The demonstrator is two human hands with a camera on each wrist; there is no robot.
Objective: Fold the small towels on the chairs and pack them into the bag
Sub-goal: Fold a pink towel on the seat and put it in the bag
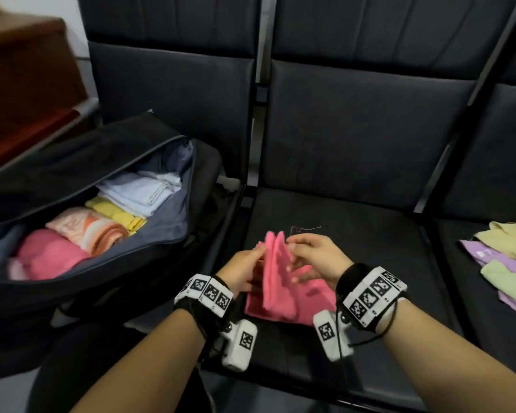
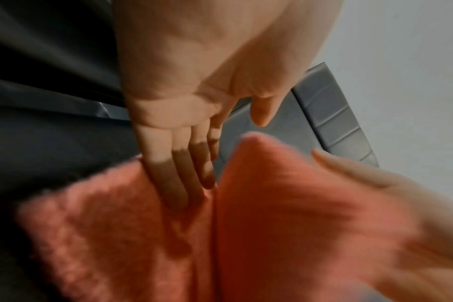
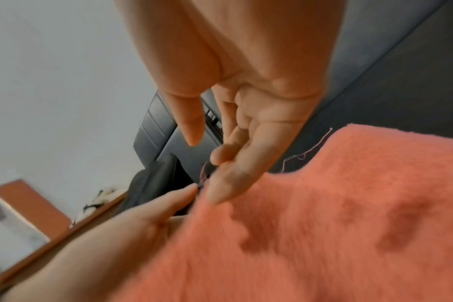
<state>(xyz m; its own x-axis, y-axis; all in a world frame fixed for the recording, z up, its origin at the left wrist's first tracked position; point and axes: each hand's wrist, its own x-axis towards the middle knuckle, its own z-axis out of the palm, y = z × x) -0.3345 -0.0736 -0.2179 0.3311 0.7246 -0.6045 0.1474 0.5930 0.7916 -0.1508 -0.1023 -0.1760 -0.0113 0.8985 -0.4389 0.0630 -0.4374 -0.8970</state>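
A pink towel [image 1: 283, 281] stands partly folded on the near edge of the middle chair seat [image 1: 355, 222], its top fold raised between the two hands. The left hand [image 1: 245, 268] lies against the towel's left face with straight fingers [image 2: 173, 175] pressed flat to the cloth, thumb held apart. The right hand [image 1: 316, 260] meets the towel from the right; its fingers [image 3: 230, 179] are loosely bent against the upper edge, and through the blur it seems to touch the cloth rather than pinch it. A loose thread [image 1: 306, 229] lies on the seat just beyond the towel. On the left chair the black bag [image 1: 72, 162] stands unzipped, with folded towels [image 1: 108, 213] in pink, orange, yellow and pale blue packed in a row. On the far right seat lie unfolded towels [image 1: 507, 263], yellow, lilac and green, overlapping.
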